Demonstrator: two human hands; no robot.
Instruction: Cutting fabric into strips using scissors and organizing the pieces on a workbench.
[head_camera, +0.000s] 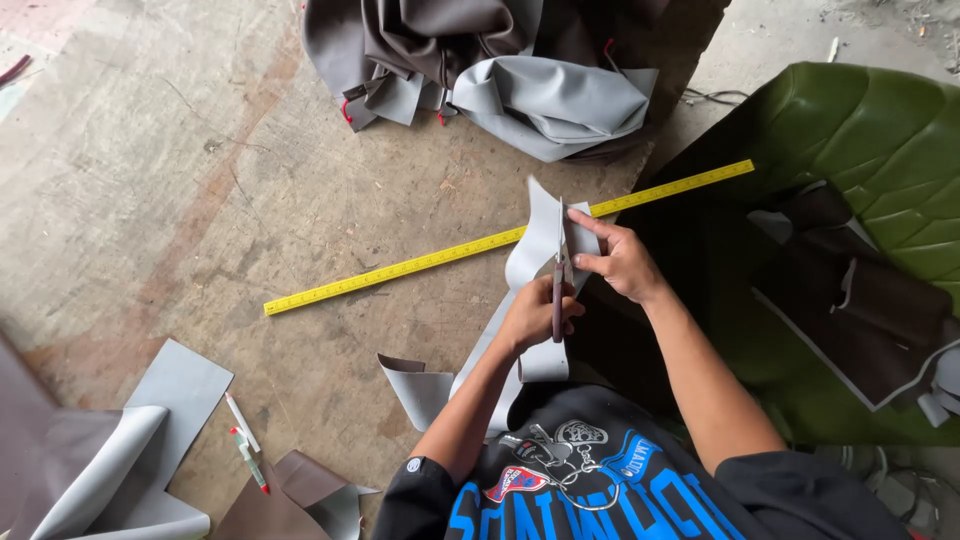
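Note:
My left hand (535, 315) is closed around the dark red handles of a pair of scissors (559, 262), whose blades point away from me. The blades run along a long strip of grey faux leather (528, 245). The strip curls upward at its far end. Pinching the strip's right edge beside the blades is my right hand (622, 262). The strip trails back toward my body, and a curled grey offcut (415, 385) lies at its left on the wooden board (250, 170).
A yellow ruler (400, 266) lies diagonally across the board under the strip. A heap of grey and brown material (520, 70) sits at the far edge. A green cushion (870, 140) with dark pieces on it is at the right. Grey scraps (150, 420) and two pens (243, 435) lie at the left.

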